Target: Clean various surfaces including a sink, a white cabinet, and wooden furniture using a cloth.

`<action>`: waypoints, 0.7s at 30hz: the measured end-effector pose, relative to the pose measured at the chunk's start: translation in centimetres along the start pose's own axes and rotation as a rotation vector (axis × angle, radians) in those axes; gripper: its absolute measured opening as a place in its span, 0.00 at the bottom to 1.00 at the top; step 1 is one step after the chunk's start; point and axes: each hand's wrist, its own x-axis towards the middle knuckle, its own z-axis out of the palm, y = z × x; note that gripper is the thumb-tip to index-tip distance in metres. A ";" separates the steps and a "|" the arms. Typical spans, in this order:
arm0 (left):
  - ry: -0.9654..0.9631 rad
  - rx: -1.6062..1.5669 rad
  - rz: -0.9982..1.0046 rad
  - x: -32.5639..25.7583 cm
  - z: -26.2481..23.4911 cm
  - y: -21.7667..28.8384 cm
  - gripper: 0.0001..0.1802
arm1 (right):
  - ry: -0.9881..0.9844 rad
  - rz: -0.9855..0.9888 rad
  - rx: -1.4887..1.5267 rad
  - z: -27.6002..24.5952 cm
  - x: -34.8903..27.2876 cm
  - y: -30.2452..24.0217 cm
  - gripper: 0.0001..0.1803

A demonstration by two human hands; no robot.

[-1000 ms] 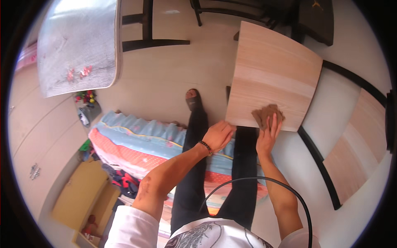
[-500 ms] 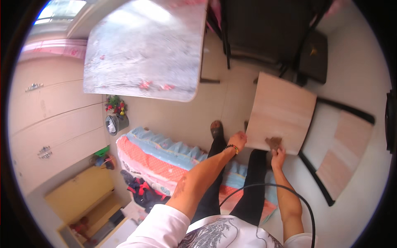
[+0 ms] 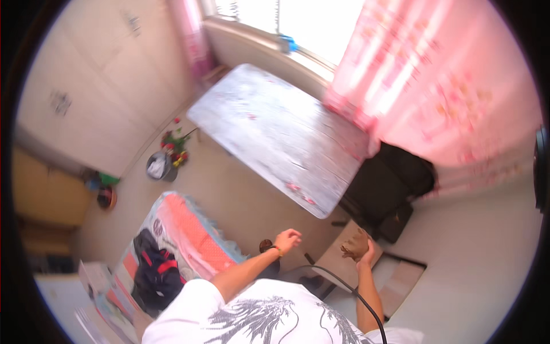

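My right hand (image 3: 368,255) is raised on the right, closed around a crumpled brown piece (image 3: 355,243) that looks like cloth. Behind and below it shows the light wood-coloured top of a small stand (image 3: 329,256), partly covered by the hand and the cloth. To the left, my left hand (image 3: 288,241) hangs in the air before the floor, a beaded bracelet at its wrist. Its fingers are loosely bent and a little apart, with nothing visible in them.
A grey marbled table (image 3: 275,132) stands ahead, with a black chair (image 3: 384,178) at its right end. Pink curtains (image 3: 447,86) hang at the window. On the left are a bin (image 3: 166,170), a bed (image 3: 192,235) with dark clothes (image 3: 154,275), and wardrobes (image 3: 109,63). A black cable (image 3: 344,280) crosses low.
The view has swung up and turned, bringing the window and curtains in. My right hand has lifted the brown cloth off the wood-coloured top. My left hand has come away from the top's edge.
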 end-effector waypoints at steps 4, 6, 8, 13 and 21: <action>0.441 -0.102 -0.223 -7.2 -22.3 -9.9 0.10 | -0.121 0.000 0.051 8.5 -11.2 6.8 0.27; 0.634 -0.262 -0.300 -9.9 -33.4 -15.9 0.10 | -0.166 0.073 0.096 4.6 -10.4 13.8 0.29; 0.845 -0.322 -0.318 -16.9 -39.9 -17.8 0.14 | -0.072 0.168 0.073 1.5 -11.0 19.8 0.30; 1.049 -0.476 -0.297 -28.7 -48.8 -21.8 0.19 | -0.284 0.271 -0.202 15.9 -15.4 21.7 0.30; 1.146 -1.083 -0.450 -31.2 -45.8 -26.1 0.20 | -0.585 0.424 -0.546 41.8 -15.9 28.0 0.32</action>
